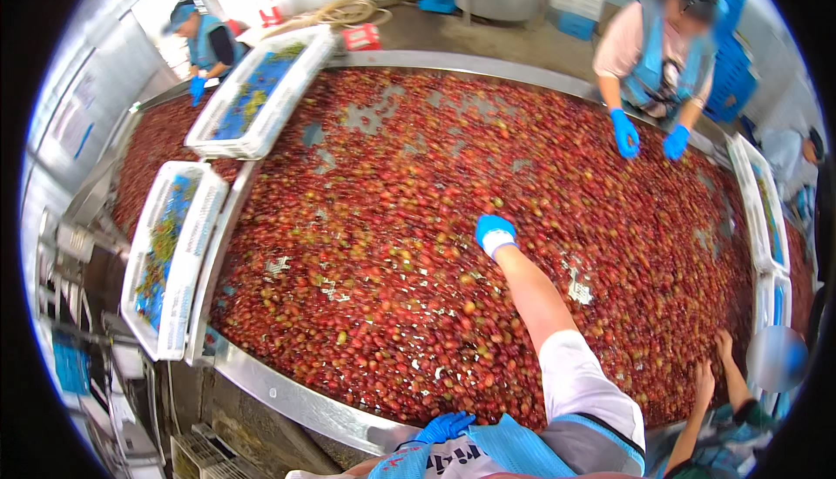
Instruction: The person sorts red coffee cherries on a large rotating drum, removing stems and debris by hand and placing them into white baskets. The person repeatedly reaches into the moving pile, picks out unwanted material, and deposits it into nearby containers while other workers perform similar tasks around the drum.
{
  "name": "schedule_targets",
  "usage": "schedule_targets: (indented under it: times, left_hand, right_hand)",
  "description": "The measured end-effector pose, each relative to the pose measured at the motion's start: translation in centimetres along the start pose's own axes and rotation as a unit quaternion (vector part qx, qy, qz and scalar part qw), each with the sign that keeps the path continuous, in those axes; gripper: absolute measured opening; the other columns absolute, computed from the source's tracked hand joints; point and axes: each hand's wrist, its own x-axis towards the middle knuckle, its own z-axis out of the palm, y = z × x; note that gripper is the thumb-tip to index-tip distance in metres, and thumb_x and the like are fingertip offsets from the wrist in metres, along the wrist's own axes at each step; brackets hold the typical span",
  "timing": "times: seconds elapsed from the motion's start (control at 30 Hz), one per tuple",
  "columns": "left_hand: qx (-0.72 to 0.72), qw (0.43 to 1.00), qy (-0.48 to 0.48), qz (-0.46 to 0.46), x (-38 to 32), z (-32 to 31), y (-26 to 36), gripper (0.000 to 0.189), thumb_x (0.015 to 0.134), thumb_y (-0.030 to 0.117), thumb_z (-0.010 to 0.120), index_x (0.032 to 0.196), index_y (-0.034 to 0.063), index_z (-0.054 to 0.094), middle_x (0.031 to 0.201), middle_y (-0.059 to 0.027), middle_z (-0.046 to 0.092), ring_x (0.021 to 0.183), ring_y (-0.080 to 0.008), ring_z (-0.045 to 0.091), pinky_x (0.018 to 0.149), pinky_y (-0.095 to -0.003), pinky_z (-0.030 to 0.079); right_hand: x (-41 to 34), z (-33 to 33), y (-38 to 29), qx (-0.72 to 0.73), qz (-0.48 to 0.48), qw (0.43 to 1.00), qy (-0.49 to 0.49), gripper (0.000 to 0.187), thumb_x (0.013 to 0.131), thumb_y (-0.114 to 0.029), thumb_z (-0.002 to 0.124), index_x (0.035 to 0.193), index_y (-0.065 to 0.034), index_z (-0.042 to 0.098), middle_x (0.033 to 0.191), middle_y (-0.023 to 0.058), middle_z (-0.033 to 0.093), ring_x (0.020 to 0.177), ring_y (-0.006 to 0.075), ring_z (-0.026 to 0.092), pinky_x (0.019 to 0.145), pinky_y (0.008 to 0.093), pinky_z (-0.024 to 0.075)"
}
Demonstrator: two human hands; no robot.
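Observation:
My right arm reaches out over a wide bed of small round red fruits (366,218), some of them yellow-green. In a blue glove, my right hand (495,232) is down at the fruit near the middle. Its fingers are hidden behind the back of the hand, so a grip cannot be made out. My left hand (445,427), also gloved in blue, is close to my body at the near metal rim (307,407). Its fingers point right at the edge of the fruit, and its underside is out of sight. The fruit looks wet and shiny, with pale bare patches between.
White plastic crates (222,146) (173,342) with blue liners and greenish stems sit across the left end. More white crates (761,260) stand at the right. Co-workers (209,41) (659,80) work at the far side; another person's bare hands (704,378) touch fruit at lower right.

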Motion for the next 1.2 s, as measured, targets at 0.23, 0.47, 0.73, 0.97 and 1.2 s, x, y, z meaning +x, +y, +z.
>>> schedule_targets:
  times: [0.23, 0.47, 0.73, 0.97, 1.2]
  left_hand:
    - [-0.007, 1.000, 0.010, -0.002, 2.8, -0.5, -1.7, 0.041, 0.096, 0.036, 0.050, 0.135, 0.0239, 0.053, 0.139, -0.0053, 0.053, 0.115, -0.0315, 0.059, 0.090, -0.0429, 0.052]
    - [-0.077, 0.997, 0.013, 0.013, 3.1, 2.5, -1.4, 0.039, 0.097, 0.036, 0.048, 0.134, 0.0248, 0.053, 0.136, -0.0049, 0.055, 0.114, -0.0314, 0.060, 0.089, -0.0420, 0.053]
    - [-0.612, 0.729, 0.071, -0.300, 6.1, -6.4, 1.2, 0.041, 0.102, 0.045, 0.042, 0.131, 0.0186, 0.054, 0.131, -0.0053, 0.056, 0.111, -0.0226, 0.060, 0.090, -0.0399, 0.052]
    - [-0.679, 0.692, 0.016, -0.246, -0.1, -17.5, -0.7, 0.053, 0.104, 0.052, 0.034, 0.097, 0.0080, 0.063, 0.089, -0.0054, 0.064, 0.081, -0.0141, 0.062, 0.075, -0.0285, 0.053]
    - [-0.620, 0.742, 0.134, -0.218, -7.5, -20.5, -5.9, 0.031, 0.099, 0.025, 0.058, 0.118, 0.0013, 0.059, 0.106, -0.0096, 0.064, 0.093, -0.0162, 0.061, 0.082, -0.0316, 0.050]
  right_hand:
    - [-4.5, 3.1, 3.4, 0.127, -0.028, 0.992, -0.002, 0.032, 0.089, -0.035, 0.057, 0.104, -0.0085, 0.065, 0.105, 0.0180, 0.069, 0.099, 0.0374, 0.064, 0.085, 0.0484, 0.0514]
    - [-21.2, 6.3, 2.4, 0.567, 0.107, 0.787, -0.220, 0.024, 0.090, -0.030, 0.069, 0.098, -0.0076, 0.067, 0.063, 0.0066, 0.056, 0.056, 0.0192, 0.057, 0.053, 0.0326, 0.0468]
    - [-38.5, 6.7, -4.1, 0.689, 0.108, 0.710, -0.101, 0.026, 0.097, -0.030, 0.059, 0.109, -0.0073, 0.063, 0.067, 0.0034, 0.058, 0.053, 0.0148, 0.056, 0.051, 0.0293, 0.0488]
    - [-42.2, 8.5, -13.6, 0.782, 0.039, 0.621, -0.044, 0.016, 0.096, -0.020, 0.058, 0.090, -0.0053, 0.057, 0.082, 0.0053, 0.061, 0.066, 0.0158, 0.057, 0.059, 0.0329, 0.0484]
    - [-40.9, 6.7, -20.5, 0.906, 0.091, 0.354, -0.212, 0.033, 0.100, -0.027, 0.051, 0.119, -0.0005, 0.057, 0.078, 0.0062, 0.059, 0.061, 0.0197, 0.051, 0.058, 0.0331, 0.0458]
